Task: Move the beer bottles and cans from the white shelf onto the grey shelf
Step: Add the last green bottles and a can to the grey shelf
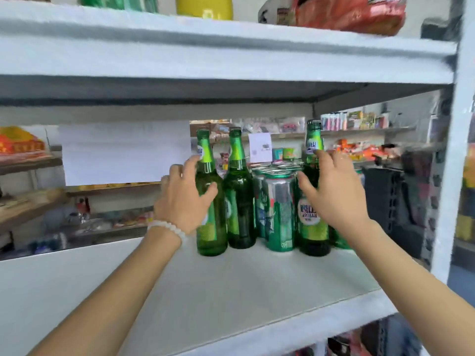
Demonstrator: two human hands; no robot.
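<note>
Three green beer bottles and several green-and-silver cans (279,214) stand grouped at the back right of the white shelf (231,291). My left hand (182,201) wraps the left bottle (210,235), thumb across its front and fingers behind its shoulder. The middle bottle (239,201) stands untouched beside it. My right hand (336,196) is at the right bottle (313,227), fingers spread, with the thumb left of its body and a fingertip on the neck. Every bottle stands upright on the shelf. No grey shelf can be told apart here.
Another white shelf board (231,60) hangs low overhead, carrying a yellow container (205,6) and a red bag (349,11). A white upright post (455,176) bounds the right side. Behind the shelf are other store racks and a black crate (385,201).
</note>
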